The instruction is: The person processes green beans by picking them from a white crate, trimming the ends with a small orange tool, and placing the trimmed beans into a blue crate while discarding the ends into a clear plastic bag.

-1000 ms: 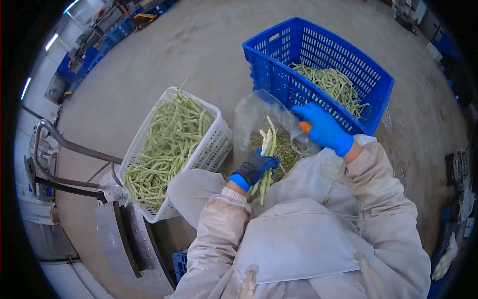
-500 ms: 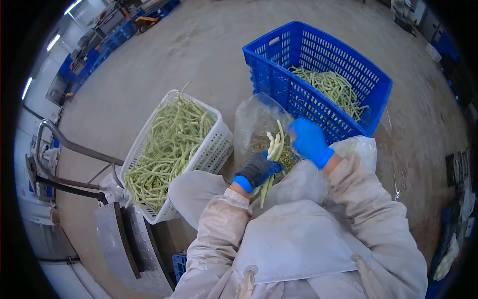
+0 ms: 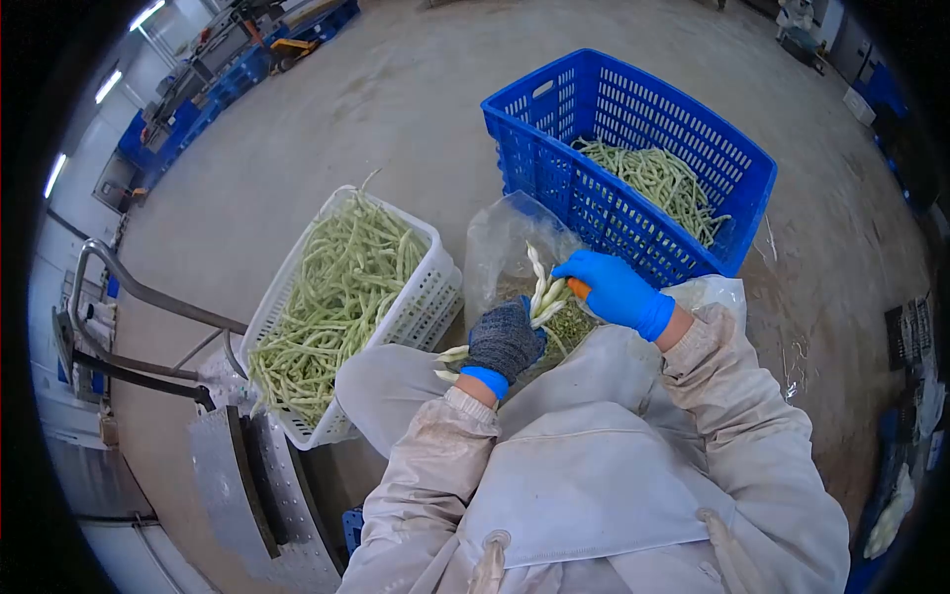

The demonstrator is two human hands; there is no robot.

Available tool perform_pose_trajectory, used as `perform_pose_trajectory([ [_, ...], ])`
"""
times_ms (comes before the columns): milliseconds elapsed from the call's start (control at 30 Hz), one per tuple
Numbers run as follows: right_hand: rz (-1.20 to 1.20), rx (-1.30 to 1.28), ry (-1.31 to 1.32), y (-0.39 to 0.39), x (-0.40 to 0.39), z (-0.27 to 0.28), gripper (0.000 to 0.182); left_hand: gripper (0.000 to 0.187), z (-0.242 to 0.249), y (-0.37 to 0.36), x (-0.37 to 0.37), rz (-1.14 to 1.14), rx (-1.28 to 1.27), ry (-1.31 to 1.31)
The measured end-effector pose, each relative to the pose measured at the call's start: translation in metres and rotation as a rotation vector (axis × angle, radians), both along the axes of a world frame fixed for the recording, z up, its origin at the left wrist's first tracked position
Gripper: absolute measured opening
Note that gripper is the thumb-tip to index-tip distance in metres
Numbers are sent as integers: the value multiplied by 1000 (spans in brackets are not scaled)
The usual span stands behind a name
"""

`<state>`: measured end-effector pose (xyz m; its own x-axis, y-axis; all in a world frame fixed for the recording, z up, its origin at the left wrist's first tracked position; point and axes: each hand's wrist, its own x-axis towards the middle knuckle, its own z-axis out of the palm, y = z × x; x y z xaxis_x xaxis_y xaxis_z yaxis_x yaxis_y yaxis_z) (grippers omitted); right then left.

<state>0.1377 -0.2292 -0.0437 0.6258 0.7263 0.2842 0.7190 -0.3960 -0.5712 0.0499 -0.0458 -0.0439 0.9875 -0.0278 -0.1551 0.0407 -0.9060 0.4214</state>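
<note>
Taking the clear plastic bag (image 3: 505, 243) in front of my knees as the landmark: left of it stands the white basket (image 3: 421, 302), heaped with green beans (image 3: 336, 287). Just before the bag, my left hand (image 3: 503, 340), in a dark knit glove, is clenched around a bundle of beans (image 3: 542, 297), tips poking out both sides. They look light, stiff and snappable, so mid-length seems the place to grip. My right hand (image 3: 609, 289), blue-gloved, pinches the bundle's upper ends and something orange I cannot identify. Right of the bag sits the blue crate (image 3: 554, 168), partly filled; bare concrete floor (image 3: 297, 158) lies open beyond.
</note>
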Motion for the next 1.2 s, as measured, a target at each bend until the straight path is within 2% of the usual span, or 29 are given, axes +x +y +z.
perform_pose_trajectory([
  [67,9,1,-29,0,-1,0,28,33,0,0,0,6,17,11],
  [133,19,-209,-181,-1,-3,1,28,37,-5,1,0,-2,-1,-23],
  [233,5,-255,-295,-1,-4,-12,33,37,-7,0,-1,9,-10,-27],
  [367,-39,-221,-273,-5,1,-44,30,38,-16,-2,-2,-21,28,-6],
  [433,-365,107,349,-10,20,-63,21,38,-10,-5,-4,-61,32,-43],
  [467,-363,101,349,-19,27,-66,21,38,-9,-7,-7,-58,27,-43],
  [533,-553,507,744,-20,30,-54,19,37,-4,-2,-12,-76,73,26],
  [600,-491,437,768,-21,22,-39,20,35,-9,4,-13,-74,77,11],
  [667,-84,254,206,-11,8,-22,21,33,-13,4,-11,-77,71,-9],
  [700,35,120,20,-8,5,-14,21,31,-13,3,-10,-97,94,-21],
  [733,36,119,19,-6,3,-9,21,29,-13,3,-9,-117,119,-32],
  [800,71,-255,-130,-1,-1,-3,24,28,-11,1,-9,-123,148,-30],
  [833,72,-251,-132,2,-1,-2,24,26,-9,0,-8,-128,177,-27],
  [900,76,-494,-245,5,-1,0,12,26,-11,1,-8,-125,185,-31],
  [1000,86,-600,-318,8,-3,-9,6,25,-14,1,-11,-123,199,-47],
  [1133,79,-507,-389,2,-5,-34,8,24,-13,0,-15,-134,184,-75],
  [1200,-74,-129,-56,-2,-2,-53,9,24,-14,-1,-15,-148,153,-112],
])
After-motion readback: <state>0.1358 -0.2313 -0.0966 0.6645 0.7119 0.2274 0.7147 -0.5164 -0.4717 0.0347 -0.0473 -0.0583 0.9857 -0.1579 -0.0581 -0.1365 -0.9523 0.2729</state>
